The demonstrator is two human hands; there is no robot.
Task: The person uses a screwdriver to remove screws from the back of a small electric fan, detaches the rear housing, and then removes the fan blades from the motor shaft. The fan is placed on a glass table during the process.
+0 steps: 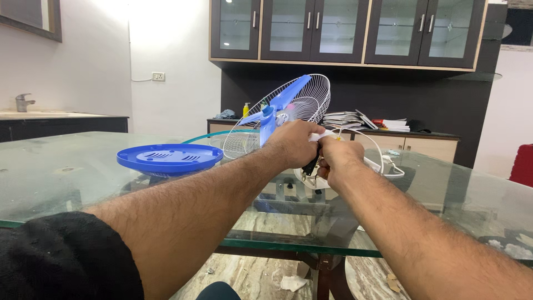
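Both forearms reach out over the glass surface [66,172], bare from a dark sleeve [61,255] on the left, and they meet out past the middle of the picture. The left hand [294,143] is curled shut, its grip wrapped around the hub end of a fan motor [311,178], knuckles up and wrist straight. Right against it, the right hand [338,158] is closed too, fingers tucked in at the back of the same motor; something small and dark sits between the two hands, too hidden to make out. So the fan is held up off the glass, pinched between both fists, with its white body showing just below them. Out of the left grip rises the blue fan blade [277,108], tilted up and to the right, and behind the blade stands the white wire guard [302,100], leaning, its lower rim down by the glass. A white cord [383,161] loops away to the right of the right hand and lies on the surface. To the left, well apart from the hands, a round blue base plate [169,158] sits flat on the glass with slots in its top. Farther back, a low counter carries a stack of books and papers [361,119], and above it hang dark cabinets with glass doors [344,28]; their shelves look bare from here.
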